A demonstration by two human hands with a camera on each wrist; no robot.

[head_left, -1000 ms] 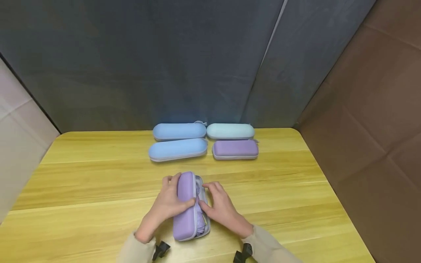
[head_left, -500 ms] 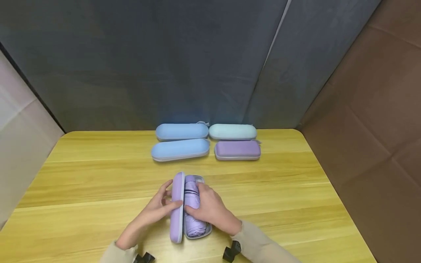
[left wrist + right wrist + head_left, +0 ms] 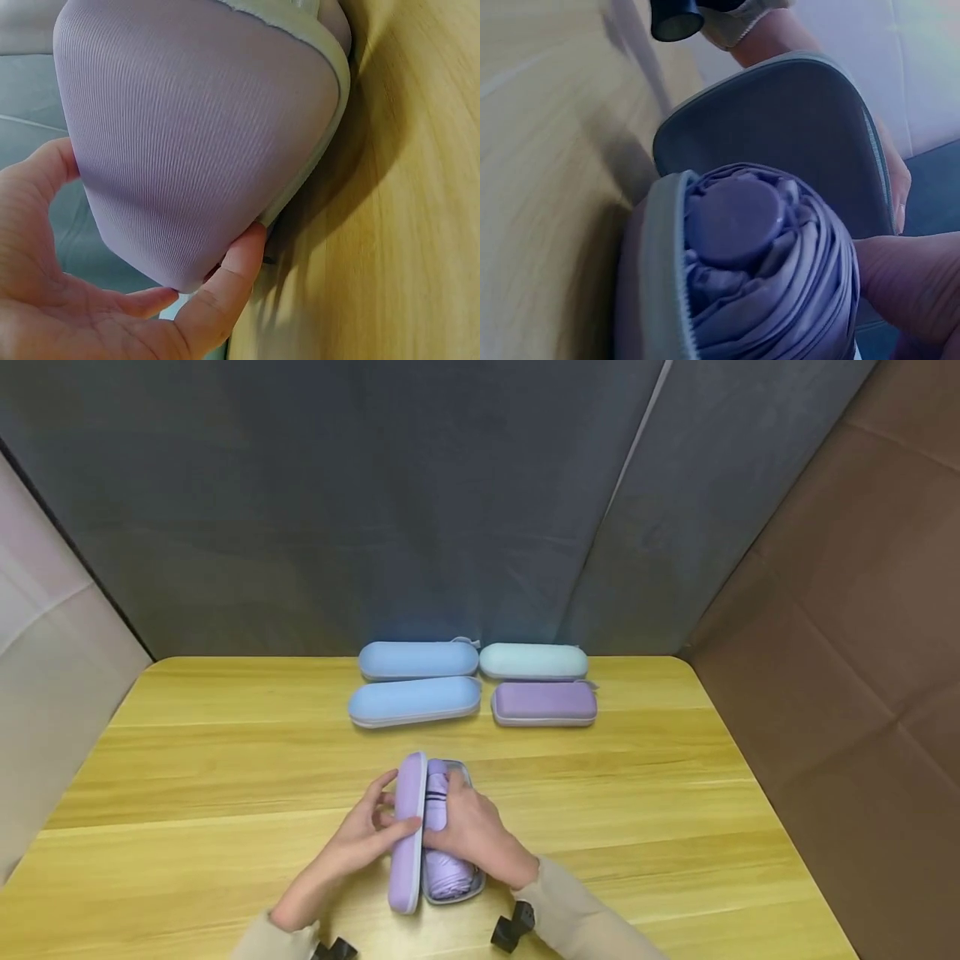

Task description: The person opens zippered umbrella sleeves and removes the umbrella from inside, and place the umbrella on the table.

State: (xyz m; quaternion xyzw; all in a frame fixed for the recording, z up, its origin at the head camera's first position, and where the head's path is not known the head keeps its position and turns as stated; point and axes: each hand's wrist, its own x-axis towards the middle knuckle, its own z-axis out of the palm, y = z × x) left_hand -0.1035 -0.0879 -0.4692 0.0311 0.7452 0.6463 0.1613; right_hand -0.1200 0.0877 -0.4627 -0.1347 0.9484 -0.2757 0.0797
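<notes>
A light purple zippered case (image 3: pixel 407 835) stands unzipped on the table, its lid tipped up on the left side. My left hand (image 3: pixel 367 827) holds that lid, thumb on the near face and fingers behind; the left wrist view shows its ribbed purple outside (image 3: pixel 195 135). Inside the other half lies a folded purple umbrella (image 3: pixel 448 872) with a black band. My right hand (image 3: pixel 476 831) grips the umbrella across its middle, thumb on the left side. In the right wrist view the round end of the umbrella (image 3: pixel 735 221) shows beside the case's zipper edge (image 3: pixel 667 262) and grey lining.
Behind the hands, two blue cases (image 3: pixel 418 660), a mint case (image 3: pixel 534 661) and a darker purple case (image 3: pixel 545 703) lie closed in two rows. A dark curtain (image 3: pixel 337 510) rises at the table's far edge (image 3: pixel 247 657). Brown cloth (image 3: pixel 847 568) hangs on the right.
The lid has swung up and left, exposing the umbrella. My right hand has moved from the case's right edge onto the umbrella and now grips it. My left hand stays on the lid.
</notes>
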